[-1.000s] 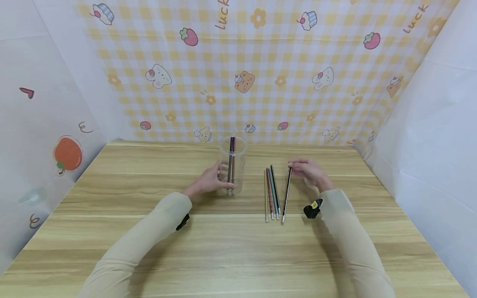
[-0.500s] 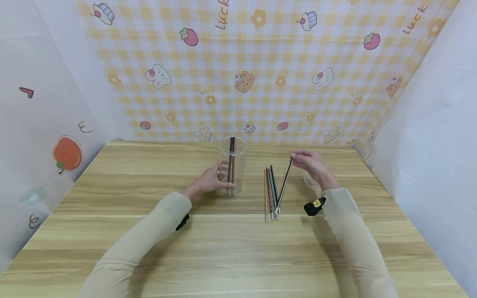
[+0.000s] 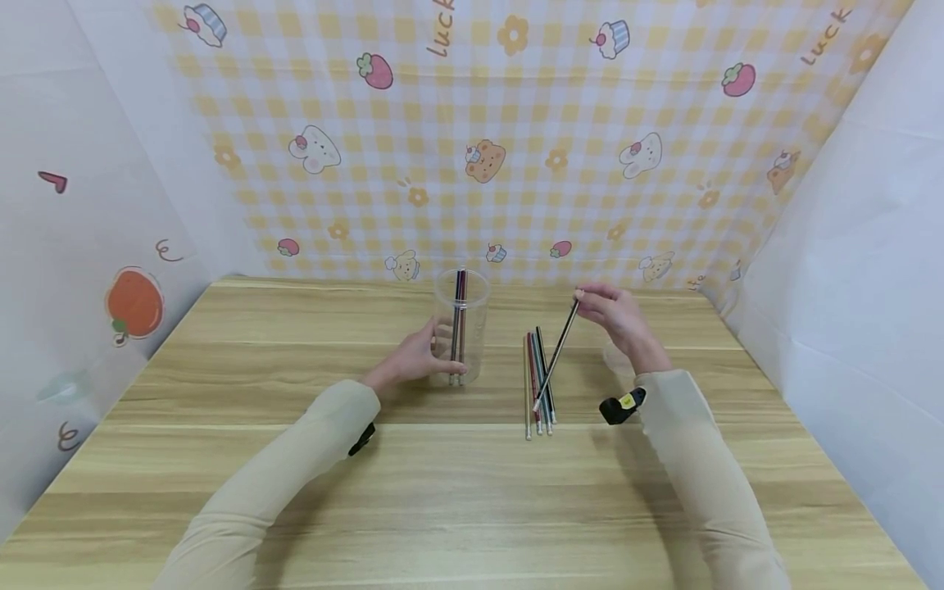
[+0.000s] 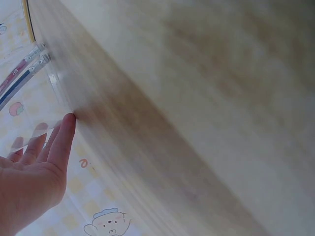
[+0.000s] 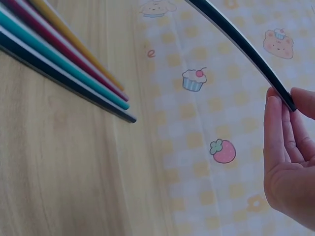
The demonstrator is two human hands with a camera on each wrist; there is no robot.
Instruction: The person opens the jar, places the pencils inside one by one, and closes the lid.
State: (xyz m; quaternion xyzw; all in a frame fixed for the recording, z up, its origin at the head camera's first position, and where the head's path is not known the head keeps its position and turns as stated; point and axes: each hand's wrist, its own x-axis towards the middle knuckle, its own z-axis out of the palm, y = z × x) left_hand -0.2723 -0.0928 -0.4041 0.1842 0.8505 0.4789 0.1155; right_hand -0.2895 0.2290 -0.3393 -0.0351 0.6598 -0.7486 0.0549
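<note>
My left hand (image 3: pixel 416 356) holds the lower part of a tall clear plastic cup (image 3: pixel 478 328), thumb at its front and fingers behind. Inside the cup, several pencils (image 3: pixel 459 328) stand with their eraser ends down; two erasers show in the left wrist view. My right hand (image 3: pixel 615 315) pinches a black pencil (image 3: pixel 558 351) by its top end between thumb and fingertips. That pencil slants down to the left, its eraser end overlapping a row of pencils (image 3: pixel 533 377) on the table. Yellow, red, teal and black pencils (image 5: pixel 74 91) make up the row.
A clear round plastic piece (image 3: pixel 616 359) lies on the wooden table (image 3: pixel 472 508), partly behind my right wrist. A checked cloth (image 3: pixel 413 123) hangs along the table's back edge, and white sheets (image 3: pixel 870 270) border the sides.
My right hand has lifted the black pencil up and back, and its eraser end has swung left over the row. The left hand and cup have stayed in place.
</note>
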